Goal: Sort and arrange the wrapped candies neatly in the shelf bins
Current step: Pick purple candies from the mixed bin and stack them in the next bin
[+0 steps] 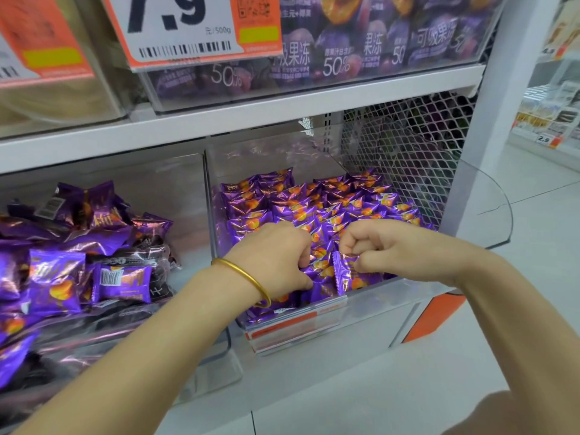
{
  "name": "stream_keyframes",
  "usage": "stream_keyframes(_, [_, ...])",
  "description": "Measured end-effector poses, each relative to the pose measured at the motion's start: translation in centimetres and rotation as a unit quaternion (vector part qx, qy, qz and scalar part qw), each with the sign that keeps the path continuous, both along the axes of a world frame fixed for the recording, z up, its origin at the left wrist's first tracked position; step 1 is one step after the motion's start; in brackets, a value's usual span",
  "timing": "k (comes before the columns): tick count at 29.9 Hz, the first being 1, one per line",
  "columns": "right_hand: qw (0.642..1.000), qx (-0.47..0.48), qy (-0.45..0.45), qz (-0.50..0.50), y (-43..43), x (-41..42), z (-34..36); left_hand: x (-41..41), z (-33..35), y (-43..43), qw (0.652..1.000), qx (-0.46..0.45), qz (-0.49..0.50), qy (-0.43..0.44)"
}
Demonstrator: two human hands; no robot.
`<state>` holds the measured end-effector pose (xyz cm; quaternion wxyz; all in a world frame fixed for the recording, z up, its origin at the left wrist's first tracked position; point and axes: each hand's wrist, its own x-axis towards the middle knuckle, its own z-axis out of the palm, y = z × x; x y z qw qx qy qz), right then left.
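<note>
A clear plastic bin (370, 295) on the lower shelf holds several rows of purple wrapped candies (301, 208) with an orange fruit print. My left hand (276, 255), with a gold bangle on the wrist, reaches into the bin's front and its curled fingers grip candies there. My right hand (373, 246) pinches one purple candy (351, 277) by its top edge, holding it upright at the front row. The fingertips of both hands are partly hidden among the wrappers.
A second clear bin (188, 196) to the left holds a loose heap of larger purple packets (72, 246). Above, a white shelf (282, 111) carries purple jelly pouches and a 7.9 price tag (185, 29). White mesh panel (405, 152) closes the right side.
</note>
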<state>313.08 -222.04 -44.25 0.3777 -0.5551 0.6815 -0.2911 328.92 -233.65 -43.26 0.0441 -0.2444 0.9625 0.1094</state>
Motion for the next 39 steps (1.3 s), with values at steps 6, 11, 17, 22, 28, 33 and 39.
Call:
stream_keyframes(6, [0.998,-0.057,-0.036,-0.010,0.1,0.5,0.7,-0.1,0.7,0.1,1.000,0.014,-0.001,-0.012])
stream_keyframes(11, [0.998,-0.059,0.031,0.016,-0.8,1.9,0.0,-0.3,0.8,-0.1,1.000,0.010,-0.008,-0.020])
stream_keyframes(17, [0.991,-0.044,0.112,0.055,-1.0,2.9,0.8,-0.3,0.9,-0.5,0.999,0.032,0.001,-0.001])
stream_keyframes(22, [0.993,-0.109,0.024,-0.029,-0.7,1.2,1.8,-0.4,1.1,-0.9,0.997,0.026,0.051,0.059])
stream_keyframes(28, [0.967,-0.146,0.129,-0.165,-5.3,-4.5,2.5,-3.9,0.3,-3.5,0.991,-0.078,0.100,-0.041])
stream_keyframes(33, [0.942,-0.120,0.263,-0.168,-12.8,-7.3,0.5,-6.2,-1.4,-5.9,0.986,-0.068,0.111,-0.104])
stream_keyframes(39, [0.905,-0.140,0.376,-0.138,-17.7,-7.6,-1.1,-5.7,-2.0,-6.9,0.984,-0.038,0.121,-0.126])
